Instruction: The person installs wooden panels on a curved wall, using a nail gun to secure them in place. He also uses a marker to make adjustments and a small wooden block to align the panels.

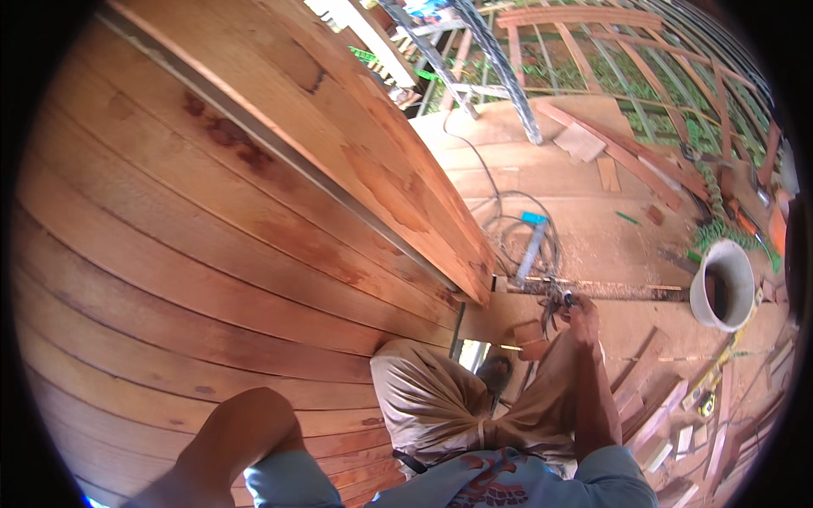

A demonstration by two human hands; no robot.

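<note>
Right hand: closed round a small dark item, just beyond the right knee; exact kind too small to tell.
Left hand: out of view, grip can't tell; only the bent left arm shows, lower left.
Small dark item: at the right hand's fingertips, low over the floor, just right of some dark strands.
Beside hand: reddish wood block on the floor, toward the person.
Blue-ended bar: grey bar with a blue end, lying on the floor ahead of the hand.
Cable: dark cable, looped around the bar, running up toward the ladder.
Plank wall: reddish-brown boards, whole left side, dark stains near the top; thick beam along its edge.
Bucket: whitish bucket, right of the hand, well apart.
Far right: green coiled hose, orange-handled tool.
Lower right: scattered wood strips, yellow-and-black tape measure.
Clothing: tan trousers, light-blue shirt.
</note>
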